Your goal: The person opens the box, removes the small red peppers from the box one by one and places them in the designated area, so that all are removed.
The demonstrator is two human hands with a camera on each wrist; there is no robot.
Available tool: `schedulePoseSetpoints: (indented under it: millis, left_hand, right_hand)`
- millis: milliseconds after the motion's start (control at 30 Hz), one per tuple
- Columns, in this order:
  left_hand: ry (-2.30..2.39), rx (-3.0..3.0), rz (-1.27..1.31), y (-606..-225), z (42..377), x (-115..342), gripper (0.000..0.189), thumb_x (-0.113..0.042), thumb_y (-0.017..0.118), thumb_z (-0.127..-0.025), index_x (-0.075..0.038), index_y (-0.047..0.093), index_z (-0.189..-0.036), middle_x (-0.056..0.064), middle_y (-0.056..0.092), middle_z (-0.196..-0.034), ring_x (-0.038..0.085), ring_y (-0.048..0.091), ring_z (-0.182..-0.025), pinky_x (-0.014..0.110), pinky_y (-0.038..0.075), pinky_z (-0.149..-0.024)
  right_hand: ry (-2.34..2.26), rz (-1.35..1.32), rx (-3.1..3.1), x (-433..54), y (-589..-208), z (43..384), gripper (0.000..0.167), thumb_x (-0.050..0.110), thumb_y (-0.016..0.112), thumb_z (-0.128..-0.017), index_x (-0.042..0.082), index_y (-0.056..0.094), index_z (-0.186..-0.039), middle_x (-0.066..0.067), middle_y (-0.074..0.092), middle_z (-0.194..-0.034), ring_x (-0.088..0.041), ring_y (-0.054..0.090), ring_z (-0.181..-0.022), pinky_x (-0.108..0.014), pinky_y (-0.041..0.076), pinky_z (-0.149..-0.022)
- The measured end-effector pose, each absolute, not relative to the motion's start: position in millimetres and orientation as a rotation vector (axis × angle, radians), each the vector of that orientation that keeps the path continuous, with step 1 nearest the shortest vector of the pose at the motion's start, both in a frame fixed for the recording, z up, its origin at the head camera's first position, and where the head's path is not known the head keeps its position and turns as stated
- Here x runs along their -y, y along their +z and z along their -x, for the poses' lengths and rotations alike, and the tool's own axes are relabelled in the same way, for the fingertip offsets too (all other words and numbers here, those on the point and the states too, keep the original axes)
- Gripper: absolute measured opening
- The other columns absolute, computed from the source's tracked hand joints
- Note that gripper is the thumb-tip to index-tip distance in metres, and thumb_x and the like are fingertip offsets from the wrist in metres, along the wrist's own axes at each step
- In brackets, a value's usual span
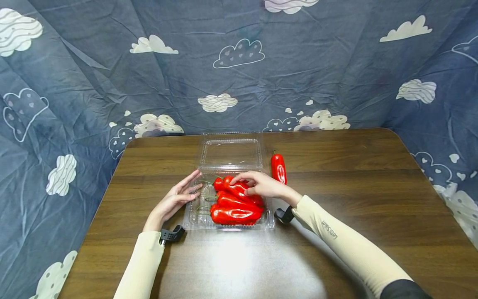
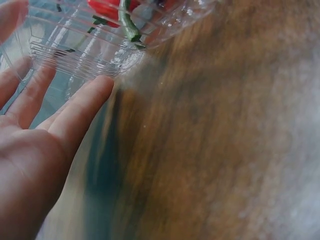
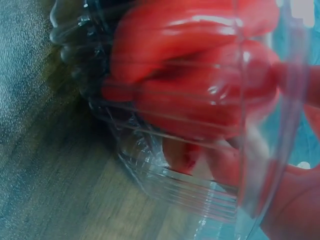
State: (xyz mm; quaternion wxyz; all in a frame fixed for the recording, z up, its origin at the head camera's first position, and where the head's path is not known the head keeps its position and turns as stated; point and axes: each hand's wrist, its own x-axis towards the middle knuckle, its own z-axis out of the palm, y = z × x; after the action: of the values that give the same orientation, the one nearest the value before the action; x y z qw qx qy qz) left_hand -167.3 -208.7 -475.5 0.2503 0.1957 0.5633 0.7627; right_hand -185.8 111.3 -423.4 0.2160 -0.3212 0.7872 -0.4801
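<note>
Several glossy red peppers [image 1: 233, 215] with green stems lie side by side in a clear plastic clamshell container [image 1: 228, 227], stems pointing left. My right hand [image 1: 263, 185] reaches in from the right and holds the rearmost pepper [image 1: 239, 190] between curled fingers and thumb. The right wrist view shows red peppers [image 3: 200, 85] through the clear wall, with part of the hand behind it. At the container's left side, my left hand [image 1: 169, 207] has its fingers extended against the wall. Its fingers [image 2: 82, 110] touch the ribbed plastic from outside in the left wrist view.
Behind the container its clear lid [image 1: 231, 153] lies folded back, near the far table edge. Another red pepper [image 1: 278, 168] lies on the brown wooden table [image 1: 343, 174], right of the lid. A blue cloud-patterned cloth [image 1: 239, 87] hangs behind and beside the table.
</note>
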Motion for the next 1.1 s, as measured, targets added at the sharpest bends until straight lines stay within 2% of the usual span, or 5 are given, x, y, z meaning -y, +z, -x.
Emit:
schedulePoseSetpoints:
  millis: [167,433,600,900,1100]
  left_hand:
    - [2.075,-1.544,-0.548,-475.8,166.9,208.5,0.073,0.018,0.037,-0.09,-0.005,0.009,-0.154,0.017,0.002,-0.159,0.045,0.011,-0.14,0.043,0.026,-0.11]
    - [2.079,-1.554,-0.557,-475.7,165.7,208.5,0.073,0.019,0.036,-0.089,-0.002,0.007,-0.153,0.018,0.002,-0.158,0.046,0.01,-0.139,0.043,0.026,-0.11]
    - [2.077,-1.565,-0.554,-474.7,165.9,208.3,0.073,0.019,0.036,-0.09,-0.002,0.007,-0.153,0.018,0.002,-0.158,0.046,0.011,-0.139,0.043,0.027,-0.11]
    - [2.077,-1.573,-0.554,-475.5,165.8,208.5,0.073,0.018,0.038,-0.09,-0.002,0.007,-0.153,0.019,0.002,-0.158,0.045,0.012,-0.139,0.044,0.026,-0.11]
    - [2.083,-1.569,-0.548,-475.1,165.1,208.4,0.073,0.018,0.038,-0.09,-0.004,0.01,-0.153,0.018,0.002,-0.158,0.045,0.012,-0.139,0.043,0.027,-0.11]
  right_hand:
    - [-1.433,0.857,-2.139,-112.4,-424.6,186.7,0.042,-0.009,0.058,-0.082,0.003,0.061,-0.122,-0.011,0.06,-0.123,-0.024,0.056,-0.104,-0.037,0.046,-0.088]
    - [-1.547,0.784,-2.179,-118.3,-421.7,185.8,0.044,-0.007,0.06,-0.082,0.003,0.06,-0.124,-0.012,0.057,-0.128,-0.027,0.053,-0.114,-0.04,0.043,-0.095]
    - [-1.616,0.715,-2.177,-124.4,-419.5,185.7,0.042,-0.003,0.06,-0.085,0.006,0.059,-0.126,-0.01,0.056,-0.128,-0.026,0.054,-0.113,-0.037,0.046,-0.092]
    - [-1.721,0.684,-2.13,-134.7,-420.5,186.3,0.044,-0.004,0.061,-0.086,0.003,0.057,-0.129,-0.014,0.058,-0.124,-0.028,0.061,-0.1,-0.028,0.05,-0.081]
    - [-1.728,0.626,-2.136,-141.3,-418.8,186.4,0.043,0.001,0.064,-0.087,0.005,0.057,-0.129,-0.014,0.056,-0.126,-0.029,0.061,-0.102,-0.032,0.051,-0.082]
